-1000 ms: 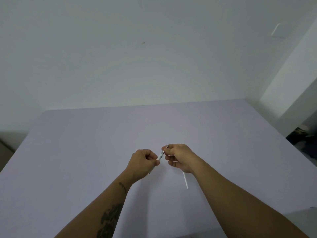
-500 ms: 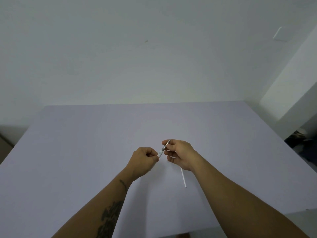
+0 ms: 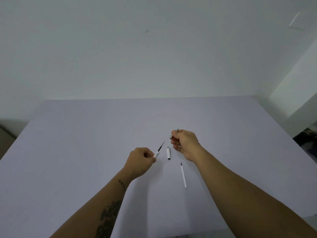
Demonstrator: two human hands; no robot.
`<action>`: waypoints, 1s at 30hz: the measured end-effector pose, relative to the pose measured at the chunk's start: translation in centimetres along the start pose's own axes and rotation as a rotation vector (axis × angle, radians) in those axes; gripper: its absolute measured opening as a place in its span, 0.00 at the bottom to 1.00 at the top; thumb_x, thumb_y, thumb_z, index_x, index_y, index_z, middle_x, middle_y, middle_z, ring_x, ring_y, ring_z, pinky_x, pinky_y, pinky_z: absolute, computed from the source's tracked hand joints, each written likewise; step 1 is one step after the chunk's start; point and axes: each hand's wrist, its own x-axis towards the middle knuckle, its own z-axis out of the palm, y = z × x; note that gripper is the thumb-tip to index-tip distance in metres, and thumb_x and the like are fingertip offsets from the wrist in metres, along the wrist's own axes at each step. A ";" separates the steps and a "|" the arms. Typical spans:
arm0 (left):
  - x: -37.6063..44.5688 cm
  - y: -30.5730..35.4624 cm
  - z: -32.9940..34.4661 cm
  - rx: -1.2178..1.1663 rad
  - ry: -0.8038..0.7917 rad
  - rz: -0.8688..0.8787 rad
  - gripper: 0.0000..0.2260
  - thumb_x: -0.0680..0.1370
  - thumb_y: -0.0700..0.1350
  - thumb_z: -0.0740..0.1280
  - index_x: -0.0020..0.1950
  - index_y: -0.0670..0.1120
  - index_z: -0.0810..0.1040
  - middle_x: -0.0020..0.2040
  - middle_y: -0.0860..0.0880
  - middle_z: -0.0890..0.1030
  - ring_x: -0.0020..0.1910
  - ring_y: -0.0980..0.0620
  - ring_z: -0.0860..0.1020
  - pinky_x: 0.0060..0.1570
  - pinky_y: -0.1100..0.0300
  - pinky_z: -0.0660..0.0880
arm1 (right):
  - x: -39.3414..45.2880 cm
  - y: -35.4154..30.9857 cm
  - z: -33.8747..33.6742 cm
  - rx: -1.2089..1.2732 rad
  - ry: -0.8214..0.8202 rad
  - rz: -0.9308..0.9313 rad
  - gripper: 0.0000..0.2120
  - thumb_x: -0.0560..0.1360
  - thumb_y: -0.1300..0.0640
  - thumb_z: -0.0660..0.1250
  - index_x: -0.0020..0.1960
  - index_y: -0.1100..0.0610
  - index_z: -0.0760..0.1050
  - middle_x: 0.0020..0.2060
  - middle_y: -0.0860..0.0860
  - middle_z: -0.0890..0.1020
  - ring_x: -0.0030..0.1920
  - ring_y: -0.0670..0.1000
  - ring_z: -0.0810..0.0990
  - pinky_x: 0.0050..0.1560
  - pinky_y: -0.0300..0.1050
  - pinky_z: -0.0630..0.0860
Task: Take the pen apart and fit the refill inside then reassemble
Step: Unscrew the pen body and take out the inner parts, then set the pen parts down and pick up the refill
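Note:
My left hand (image 3: 140, 158) grips the white pen barrel (image 3: 157, 154), most of it hidden in my fist. A dark refill (image 3: 160, 146) sticks out of the barrel's open end and points up and away. My right hand (image 3: 184, 141) pinches the small silver tip section (image 3: 173, 134) of the pen, held apart from the barrel. A white pen cap (image 3: 168, 153) lies on the table between my hands. A thin white refill (image 3: 183, 175) with a dark point lies on the table below my right wrist.
The work surface is a pale lilac table (image 3: 77, 143) against a white wall. Its right edge drops off beside a white pillar (image 3: 295, 93), with dark clutter (image 3: 307, 136) on the floor there.
My hands were together on the pen; now they have drawn apart. The silver tip section has come off with my right hand, baring the dark refill. The cap now shows on the table.

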 end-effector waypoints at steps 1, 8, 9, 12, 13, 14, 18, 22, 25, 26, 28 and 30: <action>0.2 -0.2 0.2 0.002 -0.001 -0.014 0.05 0.73 0.42 0.71 0.37 0.48 0.80 0.34 0.50 0.79 0.30 0.53 0.76 0.32 0.63 0.73 | 0.6 0.1 -0.3 0.000 0.038 -0.009 0.06 0.77 0.59 0.69 0.42 0.59 0.81 0.36 0.53 0.82 0.33 0.48 0.79 0.35 0.42 0.78; 2.4 -1.3 1.8 0.028 -0.012 -0.105 0.03 0.74 0.42 0.70 0.40 0.45 0.81 0.35 0.48 0.81 0.31 0.50 0.76 0.37 0.56 0.78 | 3.8 3.9 -2.3 -0.630 0.054 -0.109 0.06 0.69 0.65 0.67 0.40 0.65 0.82 0.40 0.58 0.86 0.36 0.54 0.82 0.41 0.46 0.78; 2.7 -1.3 2.1 0.028 -0.017 -0.116 0.03 0.74 0.42 0.70 0.40 0.45 0.80 0.35 0.48 0.80 0.31 0.50 0.76 0.36 0.57 0.78 | 4.2 4.4 -2.5 -0.690 0.040 -0.100 0.06 0.68 0.65 0.67 0.41 0.66 0.82 0.39 0.58 0.86 0.37 0.55 0.83 0.40 0.46 0.79; 3.4 -1.6 2.8 0.032 -0.029 -0.151 0.03 0.74 0.43 0.70 0.40 0.45 0.80 0.35 0.48 0.80 0.31 0.51 0.76 0.34 0.59 0.76 | 5.7 5.3 -2.6 -0.757 0.004 -0.057 0.07 0.67 0.67 0.66 0.39 0.67 0.82 0.37 0.59 0.86 0.34 0.55 0.82 0.33 0.43 0.77; 3.6 -1.7 3.0 0.035 -0.031 -0.161 0.03 0.74 0.43 0.70 0.41 0.45 0.80 0.35 0.48 0.80 0.31 0.51 0.76 0.35 0.59 0.76 | 6.2 5.5 -2.5 -0.775 -0.009 -0.048 0.06 0.67 0.67 0.66 0.38 0.67 0.82 0.37 0.58 0.86 0.32 0.54 0.80 0.31 0.41 0.75; 3.8 -1.8 3.1 0.040 -0.034 -0.169 0.03 0.74 0.43 0.69 0.41 0.45 0.81 0.35 0.48 0.80 0.31 0.51 0.76 0.35 0.58 0.76 | 6.6 5.7 -2.4 -0.797 -0.018 -0.044 0.06 0.67 0.67 0.65 0.37 0.66 0.81 0.36 0.57 0.85 0.32 0.54 0.78 0.30 0.40 0.74; 4.2 -2.3 3.6 0.049 -0.031 -0.200 0.04 0.75 0.43 0.69 0.41 0.45 0.81 0.35 0.49 0.80 0.30 0.51 0.75 0.35 0.59 0.76 | 8.1 6.0 -2.0 -0.897 -0.025 -0.049 0.06 0.67 0.66 0.65 0.41 0.63 0.80 0.38 0.57 0.82 0.36 0.56 0.79 0.35 0.43 0.76; 4.3 -2.7 4.0 0.056 -0.013 -0.215 0.04 0.75 0.44 0.69 0.39 0.47 0.80 0.34 0.50 0.79 0.30 0.52 0.75 0.33 0.60 0.74 | 8.6 6.6 -1.6 -1.004 -0.030 -0.066 0.07 0.70 0.62 0.65 0.48 0.58 0.75 0.42 0.52 0.77 0.40 0.54 0.75 0.35 0.42 0.68; 4.4 -2.9 4.2 0.057 -0.003 -0.224 0.04 0.75 0.44 0.69 0.40 0.47 0.80 0.34 0.51 0.79 0.30 0.53 0.74 0.33 0.60 0.73 | 8.8 7.1 -1.3 -1.023 -0.010 -0.089 0.07 0.71 0.61 0.65 0.48 0.57 0.72 0.40 0.50 0.74 0.38 0.52 0.73 0.36 0.43 0.67; 4.4 -3.0 4.3 0.062 -0.001 -0.224 0.04 0.75 0.44 0.69 0.40 0.47 0.81 0.34 0.51 0.79 0.30 0.53 0.75 0.33 0.61 0.73 | 8.9 7.2 -1.3 -1.025 -0.005 -0.101 0.07 0.71 0.60 0.65 0.49 0.57 0.72 0.40 0.50 0.74 0.38 0.53 0.73 0.37 0.43 0.67; 4.3 -3.0 4.5 0.072 0.003 -0.220 0.04 0.75 0.45 0.69 0.41 0.47 0.81 0.34 0.51 0.79 0.30 0.54 0.75 0.33 0.62 0.72 | 8.9 7.2 -1.3 -1.014 -0.005 -0.121 0.07 0.73 0.59 0.66 0.50 0.57 0.71 0.42 0.50 0.74 0.39 0.53 0.73 0.37 0.43 0.67; 4.2 -2.9 4.6 0.076 0.007 -0.213 0.04 0.75 0.45 0.69 0.41 0.47 0.81 0.34 0.52 0.79 0.30 0.55 0.75 0.32 0.63 0.71 | 9.0 7.1 -1.5 -0.980 -0.011 -0.120 0.08 0.73 0.58 0.67 0.51 0.55 0.71 0.44 0.50 0.75 0.39 0.52 0.74 0.36 0.42 0.67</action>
